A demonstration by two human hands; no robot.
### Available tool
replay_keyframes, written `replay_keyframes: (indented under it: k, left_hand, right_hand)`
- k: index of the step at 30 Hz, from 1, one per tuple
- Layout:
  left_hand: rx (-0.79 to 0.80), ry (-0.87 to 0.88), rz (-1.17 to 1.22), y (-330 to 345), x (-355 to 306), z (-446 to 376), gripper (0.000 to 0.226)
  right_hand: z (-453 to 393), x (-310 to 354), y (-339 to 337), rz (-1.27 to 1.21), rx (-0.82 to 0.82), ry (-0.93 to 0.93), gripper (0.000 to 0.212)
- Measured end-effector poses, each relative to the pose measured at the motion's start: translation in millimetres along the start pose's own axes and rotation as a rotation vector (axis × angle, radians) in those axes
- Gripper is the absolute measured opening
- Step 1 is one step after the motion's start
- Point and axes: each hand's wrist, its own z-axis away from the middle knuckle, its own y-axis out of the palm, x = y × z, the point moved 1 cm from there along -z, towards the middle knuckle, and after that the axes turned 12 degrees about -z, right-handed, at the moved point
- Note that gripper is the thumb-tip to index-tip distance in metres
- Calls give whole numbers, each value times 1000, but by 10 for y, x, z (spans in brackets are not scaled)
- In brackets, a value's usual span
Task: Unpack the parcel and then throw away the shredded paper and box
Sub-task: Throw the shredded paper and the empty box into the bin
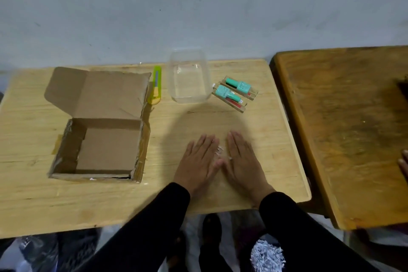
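Both my hands lie flat and open on the light wooden table (33,201), palms down, gripping nothing: my left hand (199,162) and my right hand (244,161) sit side by side, thumbs nearly touching, with a few white shreds of paper (220,151) between them. To the left stands the cardboard box (99,150), lid flapped back, its inside bare. Just beyond its far right corner lies a yellow-green utility knife (155,85). A clear plastic container (189,76) stands at the far edge, with two mint-capped bottles in clear cases (235,93) just right of it. Below the near edge lies a heap of shredded paper (267,255).
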Motion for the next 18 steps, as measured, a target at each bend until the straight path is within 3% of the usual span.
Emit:
replay_keyframes:
  k: [4, 6, 9, 12, 18]
  left_hand:
    - [60, 77, 177, -7, -66, 230, 82]
    - [33, 62, 217, -12, 16, 352, 82]
    - [-120, -61, 75, 44, 265, 496, 85]
    - [-138, -190, -7, 127, 442, 547, 72]
    - [-166, -212, -49, 158, 429, 537, 68]
  right_hand:
    - [184, 148, 45, -94, 81, 12, 106]
    - [261, 221, 17, -120, 37, 61, 100]
    - [410, 225, -7, -160, -120, 197, 82]
    - [523, 199, 42, -177, -133, 195, 94]
    - [310, 425, 244, -121, -99, 128, 102]
